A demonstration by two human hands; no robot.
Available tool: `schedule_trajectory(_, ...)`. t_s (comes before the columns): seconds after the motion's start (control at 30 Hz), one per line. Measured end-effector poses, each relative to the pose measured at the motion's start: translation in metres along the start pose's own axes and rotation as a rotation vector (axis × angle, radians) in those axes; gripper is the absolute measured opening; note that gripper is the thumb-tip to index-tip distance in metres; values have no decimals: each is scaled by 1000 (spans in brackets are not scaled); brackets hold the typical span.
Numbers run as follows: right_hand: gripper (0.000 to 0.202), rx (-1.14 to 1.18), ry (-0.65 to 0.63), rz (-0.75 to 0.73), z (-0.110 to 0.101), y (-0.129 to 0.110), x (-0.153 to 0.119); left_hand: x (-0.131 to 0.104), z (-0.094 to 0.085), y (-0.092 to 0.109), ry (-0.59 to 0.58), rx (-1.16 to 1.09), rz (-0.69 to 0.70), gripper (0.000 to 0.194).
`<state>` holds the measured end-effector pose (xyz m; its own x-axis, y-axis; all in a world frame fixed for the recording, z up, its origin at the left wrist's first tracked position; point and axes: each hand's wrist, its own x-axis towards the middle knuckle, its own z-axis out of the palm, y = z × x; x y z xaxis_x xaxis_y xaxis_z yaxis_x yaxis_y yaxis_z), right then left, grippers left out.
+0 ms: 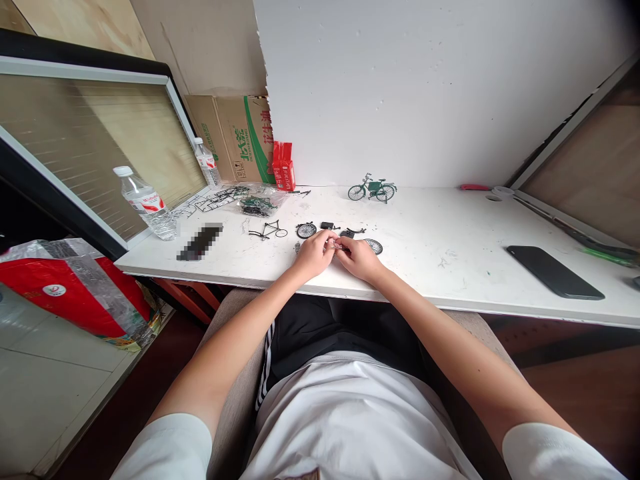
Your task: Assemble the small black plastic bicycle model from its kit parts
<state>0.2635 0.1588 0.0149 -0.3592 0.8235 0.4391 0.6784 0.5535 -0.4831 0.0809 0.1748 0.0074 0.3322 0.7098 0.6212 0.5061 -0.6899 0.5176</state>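
Observation:
At the table's front edge, my left hand (317,253) and my right hand (360,259) meet with fingertips pinched together. Whatever small piece they hold is covered by the fingers. A black model bicycle frame (273,230) lies to the left of them. Just beyond my left hand is a small spoked wheel (306,230), with a little black block (327,225) beside it. Another spoked wheel (374,247) lies flat by my right hand, partly hidden by it. Behind the fingers rest some dark small parts (353,232). Farther back stands an assembled green model bicycle (373,189).
On the white table (425,267), a bag of green parts (257,205) and black sprues (220,199) lie back left. Water bottles (147,205) stand at the left, a red packet (284,167) and cardboard box (240,140) behind. A black phone (555,271) lies right.

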Motion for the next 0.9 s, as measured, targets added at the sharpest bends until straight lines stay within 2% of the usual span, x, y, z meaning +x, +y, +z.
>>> schedule_trajectory(0.3,21,1,-9,10,0,0,0,0,-2,3,-29,14,-28,20)
schedule_trajectory(0.47,21,3,1,8,0,0,0,0,-1,1,-2,11,-4,20)
schedule_trajectory(0.9,25,116,110,29,-1,1,0,-1,3,-6,47,-75,-4,27)
